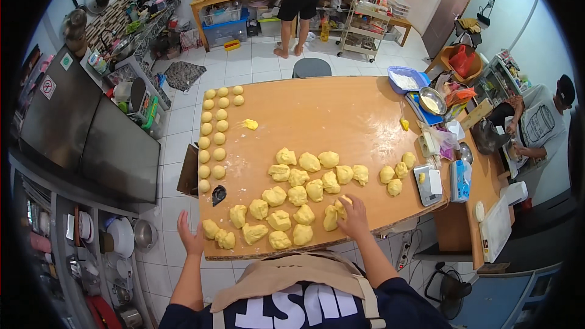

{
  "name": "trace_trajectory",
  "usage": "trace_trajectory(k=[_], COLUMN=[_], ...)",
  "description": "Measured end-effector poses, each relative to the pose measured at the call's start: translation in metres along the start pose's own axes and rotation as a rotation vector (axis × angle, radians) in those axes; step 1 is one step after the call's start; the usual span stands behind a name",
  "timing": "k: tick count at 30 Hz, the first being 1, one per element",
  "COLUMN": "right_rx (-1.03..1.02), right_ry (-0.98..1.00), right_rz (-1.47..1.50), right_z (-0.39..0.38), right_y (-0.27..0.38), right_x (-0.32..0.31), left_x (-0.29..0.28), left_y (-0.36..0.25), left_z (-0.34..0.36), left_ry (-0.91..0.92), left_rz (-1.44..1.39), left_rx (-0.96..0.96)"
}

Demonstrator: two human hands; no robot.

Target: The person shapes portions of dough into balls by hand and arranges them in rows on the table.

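Smooth dough balls line the left side of the worktop, seemingly finished; many rough lumps nearer the front appear unrounded. The left hand is spread, empty; the right hand pinches a dough piece by the front edge.

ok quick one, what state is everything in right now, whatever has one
Left hand: open, nothing in it
Right hand: touching a dough piece, grip unclear
Dough balls: round, smooth, in rows
Dough lumps: rough, uneven, mostly separate
Blue basin: holding white powder
Refrigerator: doors shut
Stool: unoccupied
Trolley: shelves loaded
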State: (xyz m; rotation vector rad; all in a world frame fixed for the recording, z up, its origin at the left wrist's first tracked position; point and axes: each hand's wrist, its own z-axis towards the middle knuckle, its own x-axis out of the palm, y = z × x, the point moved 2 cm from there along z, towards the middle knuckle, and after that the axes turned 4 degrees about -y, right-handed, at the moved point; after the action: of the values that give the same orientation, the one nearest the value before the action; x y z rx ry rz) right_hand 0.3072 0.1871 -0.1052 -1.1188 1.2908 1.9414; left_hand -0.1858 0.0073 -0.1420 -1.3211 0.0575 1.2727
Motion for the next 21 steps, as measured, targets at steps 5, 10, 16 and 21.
trace_trajectory(k=[5, 10, 16, 21], right_rx=[-0.257, 0.013, 0.009, -0.084], right_ry=[0.228, 0.193, -0.127, 0.054], right_rz=[-0.047, 0.243, 0.226, -0.185], right_z=[0.014, 0.034, 0.012, -0.011], right_y=[-0.046, -0.066, -0.087, -0.098], right_x=[0.008, -0.022, -0.084, -0.104], left_x=[-0.008, 0.006, 0.036, 0.051], left_y=[-0.017, -0.04, -0.098, -0.13], left_z=[-0.057, -0.099, -0.131, -0.136], left_ry=[-0.005, -0.037, -0.013, -0.048], left_rz=[0.013, 0.046, 0.03, -0.036], left_rx=[-0.122, -0.019, -0.036, -0.038])
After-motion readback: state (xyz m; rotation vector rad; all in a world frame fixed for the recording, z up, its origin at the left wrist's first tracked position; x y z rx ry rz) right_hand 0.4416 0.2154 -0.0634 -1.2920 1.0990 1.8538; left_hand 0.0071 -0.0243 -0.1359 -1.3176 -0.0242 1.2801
